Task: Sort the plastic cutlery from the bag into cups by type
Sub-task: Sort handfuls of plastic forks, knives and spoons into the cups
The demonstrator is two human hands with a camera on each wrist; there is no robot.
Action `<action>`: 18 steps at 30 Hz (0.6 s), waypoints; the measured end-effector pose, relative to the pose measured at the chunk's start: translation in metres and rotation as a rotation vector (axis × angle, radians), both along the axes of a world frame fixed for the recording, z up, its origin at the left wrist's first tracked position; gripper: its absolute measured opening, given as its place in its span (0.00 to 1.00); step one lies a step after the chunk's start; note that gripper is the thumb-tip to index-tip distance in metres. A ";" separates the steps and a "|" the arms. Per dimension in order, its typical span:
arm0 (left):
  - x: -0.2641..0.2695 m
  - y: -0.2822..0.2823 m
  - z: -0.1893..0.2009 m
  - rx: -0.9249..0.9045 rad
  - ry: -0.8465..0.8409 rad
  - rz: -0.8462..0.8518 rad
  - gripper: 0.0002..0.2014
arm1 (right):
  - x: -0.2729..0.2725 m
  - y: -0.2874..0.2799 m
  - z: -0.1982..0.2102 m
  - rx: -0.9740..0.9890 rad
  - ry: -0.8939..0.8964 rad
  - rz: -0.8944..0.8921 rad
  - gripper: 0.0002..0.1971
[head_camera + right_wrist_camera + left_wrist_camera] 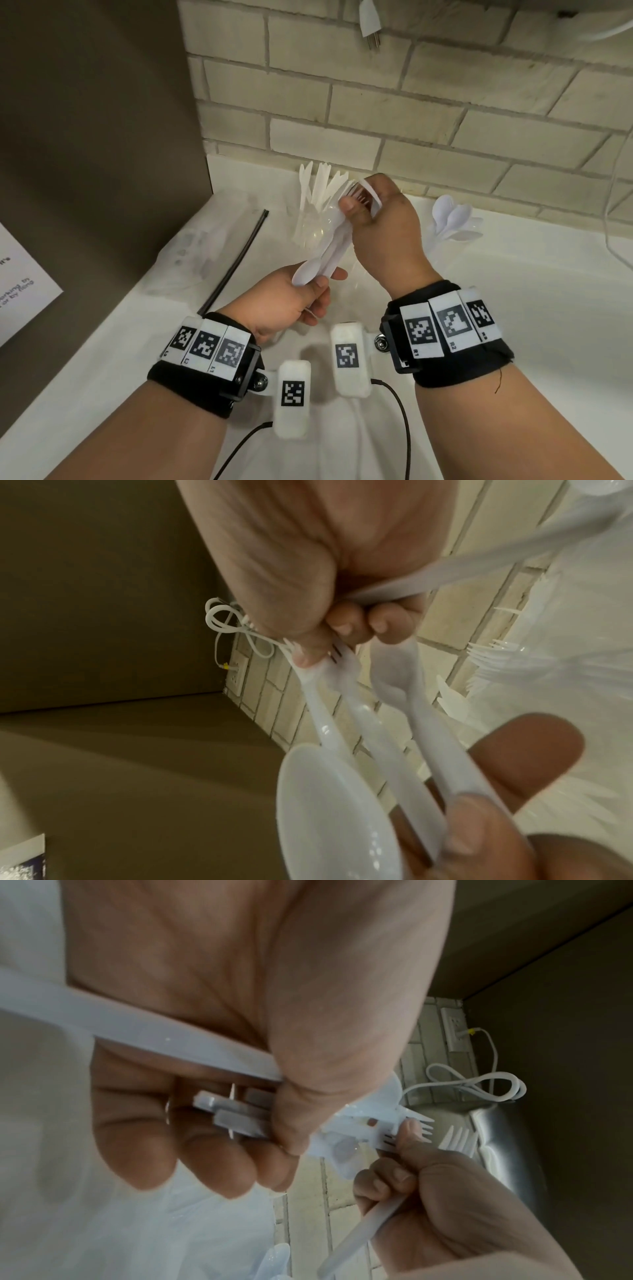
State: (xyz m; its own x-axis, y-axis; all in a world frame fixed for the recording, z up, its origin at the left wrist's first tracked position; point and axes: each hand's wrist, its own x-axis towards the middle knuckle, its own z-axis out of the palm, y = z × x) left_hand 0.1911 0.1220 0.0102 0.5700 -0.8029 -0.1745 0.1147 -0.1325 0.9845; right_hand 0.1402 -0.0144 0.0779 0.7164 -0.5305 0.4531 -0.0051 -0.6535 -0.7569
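Cutlery of thin white plastic, a small mixed bundle, is held low by the left hand, its fingers closed round the handles, so the heads fan out for choosing. The right hand pinches a fork head at the bundle's top, probably to pull it free, and also keeps another piece curled in its fingers. Behind the bundle stands a clear cup of forks and knives; right of the bundle, a cup of smooth rounded spoons; left of it lies the soft transparent bag.
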 end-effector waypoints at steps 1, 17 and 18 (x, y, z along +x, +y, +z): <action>0.000 0.000 0.000 0.014 -0.005 -0.002 0.13 | 0.000 -0.002 0.002 0.006 -0.042 -0.020 0.05; 0.009 0.007 0.006 0.024 0.034 0.157 0.13 | 0.052 -0.088 0.017 -0.310 -0.040 -0.225 0.07; 0.009 0.008 0.006 0.020 0.040 0.161 0.13 | 0.054 -0.090 0.013 -0.314 0.001 -0.214 0.07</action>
